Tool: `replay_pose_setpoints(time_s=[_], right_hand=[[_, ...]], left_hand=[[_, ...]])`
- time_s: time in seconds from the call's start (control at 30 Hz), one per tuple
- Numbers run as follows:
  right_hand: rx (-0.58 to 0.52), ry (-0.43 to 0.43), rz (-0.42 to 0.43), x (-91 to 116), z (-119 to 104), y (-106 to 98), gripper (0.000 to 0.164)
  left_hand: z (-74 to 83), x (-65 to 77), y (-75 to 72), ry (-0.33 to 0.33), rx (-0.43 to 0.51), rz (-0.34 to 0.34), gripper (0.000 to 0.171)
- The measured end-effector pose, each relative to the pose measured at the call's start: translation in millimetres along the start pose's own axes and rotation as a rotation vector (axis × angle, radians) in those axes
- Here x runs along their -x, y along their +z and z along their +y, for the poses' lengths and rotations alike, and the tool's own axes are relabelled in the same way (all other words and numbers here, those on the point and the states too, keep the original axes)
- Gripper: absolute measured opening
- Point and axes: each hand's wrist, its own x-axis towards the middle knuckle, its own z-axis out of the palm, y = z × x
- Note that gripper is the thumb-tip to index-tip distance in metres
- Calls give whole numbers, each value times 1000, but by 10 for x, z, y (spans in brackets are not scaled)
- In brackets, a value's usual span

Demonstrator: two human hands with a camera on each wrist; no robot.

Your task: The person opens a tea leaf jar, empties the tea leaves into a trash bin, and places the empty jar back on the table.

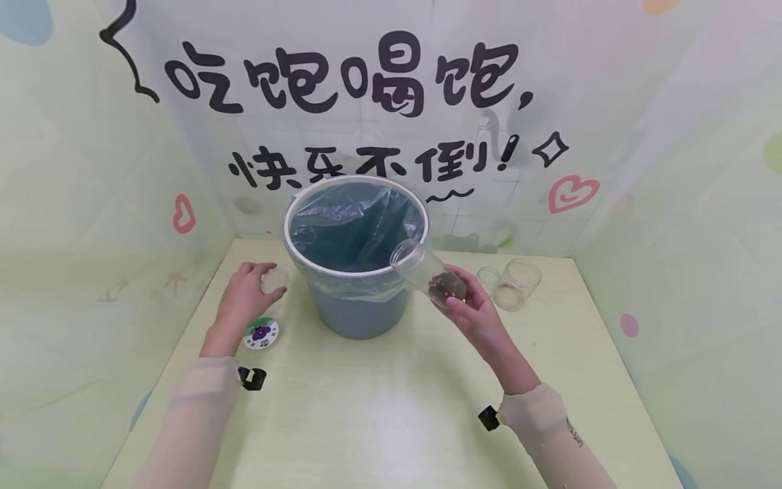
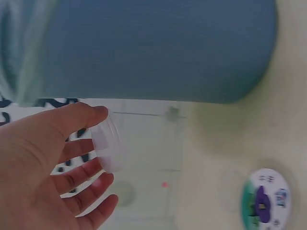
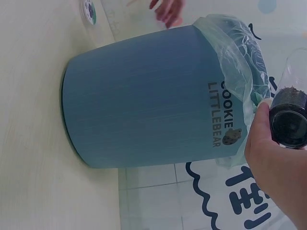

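My left hand (image 1: 240, 299) pinches a clear round plastic lid (image 1: 276, 280) between thumb and fingers, just left of the blue trash bin (image 1: 360, 316). In the left wrist view the lid (image 2: 106, 146) stands on edge near the bin's wall. My right hand (image 1: 479, 319) grips a clear jar (image 1: 415, 261) near its base. The jar lies tilted, its mouth pointing up and left at the bin's right rim. Dark crumbly contents (image 1: 446, 288) are gathered in the jar's bottom end.
A translucent liner bag (image 1: 385, 288) hangs over the bin's rim. A round printed lid (image 1: 261, 333) with a purple flower lies on the table (image 1: 379, 414) by my left wrist. Several clear containers (image 1: 524, 274) are grouped at the back right. A printed curtain wall (image 1: 342, 129) stands behind.
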Motion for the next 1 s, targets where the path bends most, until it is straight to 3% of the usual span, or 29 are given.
replay_pose_setpoints(time_s=[0.27,0.5,0.73,1.0], right_hand=[[6,7,9,15,0,-43,48],[-5,9,24,34,-5,-60,47],[-7,16,33,48,-10,-71,47],[-13,21,38,50,-26,-77,48]], left_hand=[[-219,-22,444,-13,-54,-73,60],[-355,-7,703,28,-163,-129,57],[-488,28,866,16,-175,-193,56],[-515,20,955,40,-156,-157,53]])
